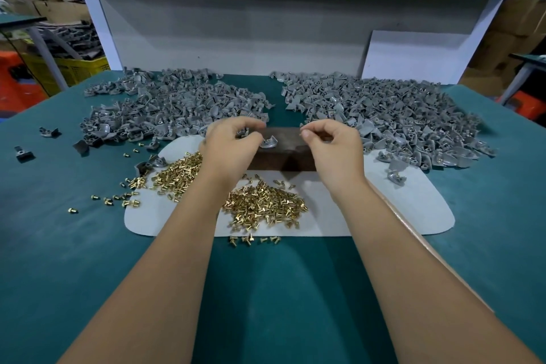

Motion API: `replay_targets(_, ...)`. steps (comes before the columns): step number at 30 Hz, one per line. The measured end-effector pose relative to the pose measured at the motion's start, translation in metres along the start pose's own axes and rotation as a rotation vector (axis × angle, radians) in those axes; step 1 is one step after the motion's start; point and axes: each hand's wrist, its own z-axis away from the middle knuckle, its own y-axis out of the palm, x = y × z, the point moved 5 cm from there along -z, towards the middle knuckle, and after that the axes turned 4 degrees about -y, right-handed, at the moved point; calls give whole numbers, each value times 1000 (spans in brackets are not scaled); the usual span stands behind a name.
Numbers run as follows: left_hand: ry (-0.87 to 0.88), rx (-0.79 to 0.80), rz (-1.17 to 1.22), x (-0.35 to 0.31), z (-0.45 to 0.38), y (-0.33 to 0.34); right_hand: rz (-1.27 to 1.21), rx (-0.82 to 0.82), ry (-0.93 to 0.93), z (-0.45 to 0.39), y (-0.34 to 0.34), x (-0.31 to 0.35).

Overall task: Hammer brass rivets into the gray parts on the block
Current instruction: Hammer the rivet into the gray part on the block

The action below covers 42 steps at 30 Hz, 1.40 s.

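Observation:
A dark brown block (283,158) lies on a white mat (399,201) at the middle of the green table. One curved gray part (268,142) sits on the block's top. My left hand (232,145) hovers over the block's left end with its fingers curled; its thumb and fingertips hold that gray part. Over the right end, my right hand (332,142) has thumb and forefinger pinched together, and a bit of gray part (325,139) shows under its curled fingers. Brass rivets (263,205) lie heaped on the mat in front of the block. No hammer is in view.
Two big heaps of gray parts lie behind the block, one left (177,103) and one right (384,115). A second rivet heap (177,171) spreads at the mat's left, with strays on the table (72,210). A white shelf frame (97,23) stands behind.

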Motion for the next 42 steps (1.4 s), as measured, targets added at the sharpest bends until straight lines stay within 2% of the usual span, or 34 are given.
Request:
replay_targets(3, 34, 22, -184, -3, 6, 3, -7, 2, -17, 1, 2, 1)
replay_targets(9, 239, -11, -252, -10, 4, 10, -49, 58, -56, 2, 8, 5)
replay_targets(16, 165, -43, -181, -3, 0, 7, 41, 105, -74, 4, 11, 10)
replay_targets(20, 225, -32, -194, -6, 1, 12, 27, 140, -74, 4, 14, 13)
replay_targets(23, 258, -89, -237, -8, 5, 13, 48, 152, -65, 3, 16, 12)
replay_targets(38, 286, -129, -320, -6, 4, 16, 90, 165, -36, -2, 20, 10)
replay_targets(42, 276, -123, -322, -5, 3, 16, 259, 139, -71, -3, 20, 14)
